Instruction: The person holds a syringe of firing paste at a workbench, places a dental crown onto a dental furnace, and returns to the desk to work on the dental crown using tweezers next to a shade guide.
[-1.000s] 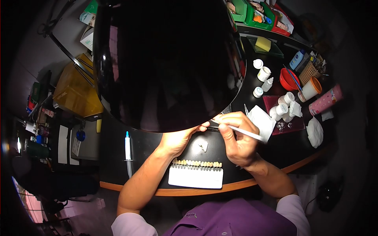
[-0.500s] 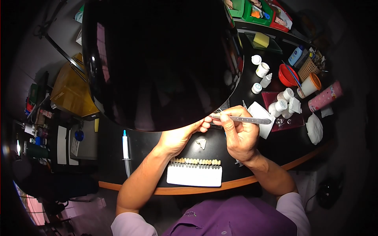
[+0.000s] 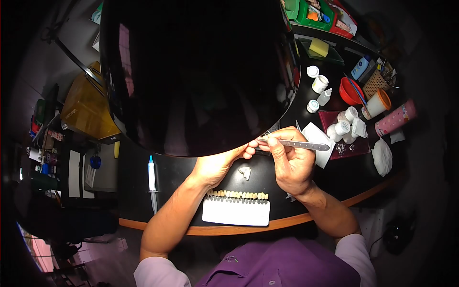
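Observation:
My right hand [image 3: 292, 165] is closed around a scalpel [image 3: 301, 144] with a flat, marked metal handle. The tool's tip points left, toward the fingertips of my left hand [image 3: 215, 167]. Those fingers are pinched together, partly hidden behind a large black glossy shade [image 3: 201, 86]; what they hold cannot be made out. Below and between the hands, a small whitish-grey fragment [image 3: 245, 172] lies on the black tabletop [image 3: 181, 167]. Nearer my body is a tooth shade guide [image 3: 236, 211], a white holder with a row of tooth-coloured samples.
A blue-tipped syringe [image 3: 152, 178] lies left of my forearm. At right are a white paper [image 3: 313, 138], several white jars [image 3: 341, 127] on a dark red tray [image 3: 327, 118], a red bowl [image 3: 350, 92] and a pink cylinder [image 3: 396, 118]. A yellow sponge [image 3: 319, 47] sits farther back.
The view has shifted very slightly. Both hands and the scalpel keep nearly the same pose.

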Tool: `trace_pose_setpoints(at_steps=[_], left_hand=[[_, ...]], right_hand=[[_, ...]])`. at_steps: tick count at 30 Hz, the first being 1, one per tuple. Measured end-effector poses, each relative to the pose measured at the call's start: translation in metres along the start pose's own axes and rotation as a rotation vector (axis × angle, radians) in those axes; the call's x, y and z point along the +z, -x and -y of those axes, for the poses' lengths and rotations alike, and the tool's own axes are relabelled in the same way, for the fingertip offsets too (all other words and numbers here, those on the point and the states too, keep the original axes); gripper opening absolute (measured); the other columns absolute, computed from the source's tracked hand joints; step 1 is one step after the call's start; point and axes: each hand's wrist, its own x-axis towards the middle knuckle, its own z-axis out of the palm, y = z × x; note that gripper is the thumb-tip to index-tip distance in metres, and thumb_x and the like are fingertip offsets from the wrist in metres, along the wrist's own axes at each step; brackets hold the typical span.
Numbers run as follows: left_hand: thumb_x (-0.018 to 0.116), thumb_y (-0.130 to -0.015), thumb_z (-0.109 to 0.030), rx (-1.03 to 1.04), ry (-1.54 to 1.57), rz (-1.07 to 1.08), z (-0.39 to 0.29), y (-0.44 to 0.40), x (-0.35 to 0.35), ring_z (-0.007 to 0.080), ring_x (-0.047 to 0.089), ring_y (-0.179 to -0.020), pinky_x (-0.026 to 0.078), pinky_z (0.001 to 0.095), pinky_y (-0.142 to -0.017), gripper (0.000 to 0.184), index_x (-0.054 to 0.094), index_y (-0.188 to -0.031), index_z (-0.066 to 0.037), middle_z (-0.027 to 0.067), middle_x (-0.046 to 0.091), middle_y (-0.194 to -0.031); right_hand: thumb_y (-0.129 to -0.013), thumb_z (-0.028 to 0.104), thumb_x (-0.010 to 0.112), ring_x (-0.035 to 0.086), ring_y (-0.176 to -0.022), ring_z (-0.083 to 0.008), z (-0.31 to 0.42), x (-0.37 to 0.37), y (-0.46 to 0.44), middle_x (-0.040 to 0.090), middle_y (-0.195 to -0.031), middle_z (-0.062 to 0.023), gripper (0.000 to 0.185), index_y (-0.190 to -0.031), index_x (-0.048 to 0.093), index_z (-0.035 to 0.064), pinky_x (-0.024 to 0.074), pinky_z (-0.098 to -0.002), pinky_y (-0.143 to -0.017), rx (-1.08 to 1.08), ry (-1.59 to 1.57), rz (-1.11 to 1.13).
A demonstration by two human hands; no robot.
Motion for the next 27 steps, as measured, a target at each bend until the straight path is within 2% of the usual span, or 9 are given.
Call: trace_pose_setpoints(at_steps=[15,21,27], left_hand=[[0.066,-0.099,-0.003,-0.063,-0.020,-0.033,-0.0041,0.0003,-0.0005,0.0166,0.069,-0.092,0.058,0.0284,-0.085,0.028,0.066,-0.125,0.008,0.0151,0.073,-0.107],[0.065,-0.099,-0.003,-0.071,-0.015,-0.027,-0.0049,-0.0007,-0.0018,0.0168,0.069,-0.091,0.058,0.0286,-0.085,0.028,0.066,-0.125,0.008,0.0154,0.073,-0.107],[0.066,-0.099,-0.003,-0.090,-0.003,-0.023,-0.0079,-0.0023,-0.0072,0.0173,0.070,-0.092,0.058,0.0290,-0.086,0.029,0.066,-0.125,0.009,0.0157,0.073,-0.107]], right_hand=[[-0.099,0.002,0.066,0.070,-0.084,-0.0107,-0.0002,-0.0007,-0.0038,0.068,-0.094,-0.0092,0.007,-0.102,0.066,-0.0043,0.0576,-0.0222,-0.071,-0.028,0.087,0.046],[-0.100,0.001,0.064,0.069,-0.085,-0.0101,-0.0030,-0.0001,-0.0035,0.070,-0.093,-0.0085,0.007,-0.103,0.065,-0.0046,0.0566,-0.0210,-0.074,0.067,-0.086,0.036],[-0.100,0.000,0.063,0.070,-0.086,-0.0107,-0.0062,0.0027,-0.0043,0.071,-0.094,-0.0094,0.006,-0.104,0.064,-0.0047,0.0576,-0.0217,-0.076,0.087,-0.105,0.031]])
